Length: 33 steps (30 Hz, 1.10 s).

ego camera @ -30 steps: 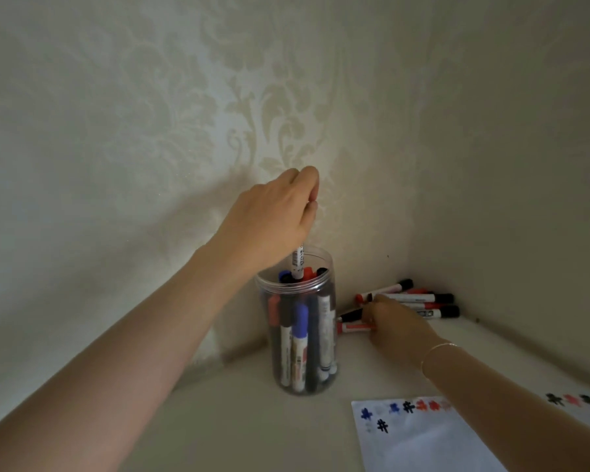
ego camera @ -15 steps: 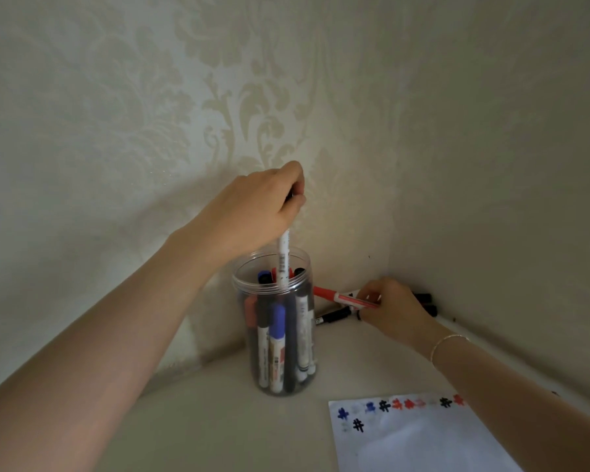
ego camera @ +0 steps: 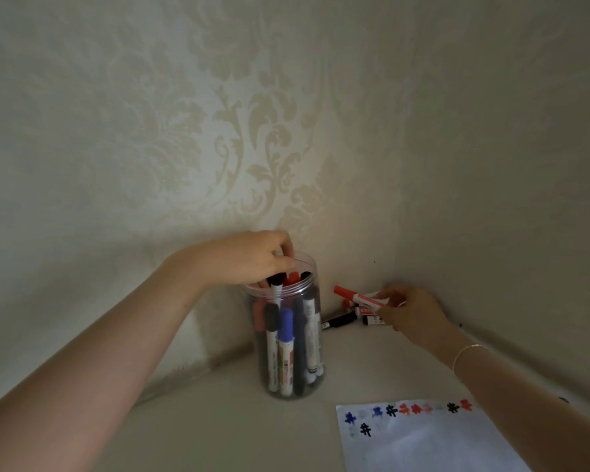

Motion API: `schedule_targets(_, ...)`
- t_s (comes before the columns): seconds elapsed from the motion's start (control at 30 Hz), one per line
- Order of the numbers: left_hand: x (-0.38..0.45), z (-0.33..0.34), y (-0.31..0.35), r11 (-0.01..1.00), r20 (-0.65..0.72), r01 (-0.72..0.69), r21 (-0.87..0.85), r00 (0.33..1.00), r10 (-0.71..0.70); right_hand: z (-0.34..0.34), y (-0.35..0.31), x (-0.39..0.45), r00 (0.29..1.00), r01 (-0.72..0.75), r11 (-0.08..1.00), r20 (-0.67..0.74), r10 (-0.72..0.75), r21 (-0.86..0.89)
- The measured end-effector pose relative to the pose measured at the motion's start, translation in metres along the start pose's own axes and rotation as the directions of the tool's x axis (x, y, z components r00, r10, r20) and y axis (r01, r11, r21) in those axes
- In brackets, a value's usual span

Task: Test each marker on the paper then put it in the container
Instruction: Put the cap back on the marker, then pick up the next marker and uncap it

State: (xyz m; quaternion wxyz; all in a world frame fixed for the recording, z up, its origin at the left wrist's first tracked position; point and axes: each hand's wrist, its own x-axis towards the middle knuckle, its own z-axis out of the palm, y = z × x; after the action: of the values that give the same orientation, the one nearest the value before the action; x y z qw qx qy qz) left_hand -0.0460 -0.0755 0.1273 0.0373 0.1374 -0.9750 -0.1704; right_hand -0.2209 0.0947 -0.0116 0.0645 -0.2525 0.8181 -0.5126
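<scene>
A clear plastic container (ego camera: 288, 338) stands upright on the pale surface (ego camera: 218, 420) near the corner of two papered walls, already crowded with upright markers. At its mouth the left hand (ego camera: 252, 262) curls its fingers over a black-capped marker (ego camera: 276, 290) that sits most of the way in; whether the fingers actually pinch it or only rest on it cannot be told. To the right, apart from the container, the right hand (ego camera: 413, 313) pinches a red-capped marker (ego camera: 358, 297), raised off the surface with its cap pointing toward the container. Behind that hand a few untested markers (ego camera: 339, 321) lie in the corner, partly hidden by the fingers.

Risks, as a judgement: the container is tall, narrow and full, so a sideways push from the left hand at the rim could tip it; the black-capped marker may jam against its neighbours and stand proud. The raised red-capped marker points at the container wall and could knock it.

Surroundings: a sheet of paper (ego camera: 433, 444) lies in the near right, bearing blue, black and red test marks along its top edge. The right forearm, with a thin bracelet (ego camera: 467, 352), crosses above that edge and stands between the marker and the free paper.
</scene>
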Motion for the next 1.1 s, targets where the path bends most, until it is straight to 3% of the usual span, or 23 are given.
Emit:
schedule_targets(0.13, -0.002, -0.006, 0.006, 0.999, -0.082, -0.025, 0.035, 0.996, 0.028, -0.011, -0.012, -0.003, 0.986, -0.05, 0.894, -0.12, 0.115, 0.444)
schedule_targets(0.27, -0.002, -0.01, 0.019, 0.996, -0.045, 0.001, 0.088, 0.999, 0.003, -0.018, -0.033, -0.016, 0.983, -0.037, 0.666, -0.093, 0.159, 0.745)
schedule_targets(0.33, -0.002, -0.01, 0.024, 0.987, -0.027, 0.024, 0.159, 0.999, -0.02, -0.017, -0.04, -0.02, 0.977, -0.03, 0.626, -0.109, 0.182, 0.779)
schedule_targets(0.47, -0.004, -0.003, 0.02, 0.907, -0.041, 0.041, 0.418, 0.999, -0.026, -0.012, -0.05, -0.028, 0.958, 0.025, 0.688, -0.213, 0.19, 0.725)
schedule_targets(0.6, 0.001, -0.004, 0.011, 0.904, 0.013, 0.077, 0.42, 0.996, -0.09, -0.01, -0.054, -0.033, 0.951, 0.044, 0.712, -0.248, 0.186, 0.7)
schedule_targets(0.67, 0.002, -0.004, 0.016, 0.928, -0.129, 0.065, 0.366, 0.991, -0.018, -0.01, -0.055, -0.034, 0.95, 0.054, 0.722, -0.259, 0.176, 0.69)
schedule_targets(0.73, -0.001, 0.004, 0.033, 0.954, -0.374, -0.037, 0.297, 0.915, 0.152, -0.012, -0.057, -0.034, 0.958, 0.067, 0.702, -0.242, 0.153, 0.709)
schedule_targets(0.77, -0.003, 0.012, 0.045, 0.96, -0.416, -0.114, 0.258, 0.883, 0.216, -0.013, -0.057, -0.033, 0.964, 0.071, 0.682, -0.225, 0.14, 0.728)
schedule_targets(0.83, -0.004, 0.031, 0.067, 0.948, -0.299, -0.2, 0.246, 0.915, 0.271, -0.014, -0.059, -0.033, 0.976, 0.064, 0.638, -0.181, 0.119, 0.767)
schedule_targets(0.93, 0.004, 0.061, 0.086, 0.95, -0.056, -0.18, 0.255, 0.978, 0.2, -0.015, -0.064, -0.037, 0.991, 0.034, 0.581, -0.104, 0.088, 0.813)
schedule_targets(1.1, 0.017, 0.078, 0.087, 0.971, 0.035, -0.199, -0.132, 0.978, 0.205, -0.022, -0.064, -0.04, 0.999, 0.011, 0.56, -0.033, 0.029, 0.829)
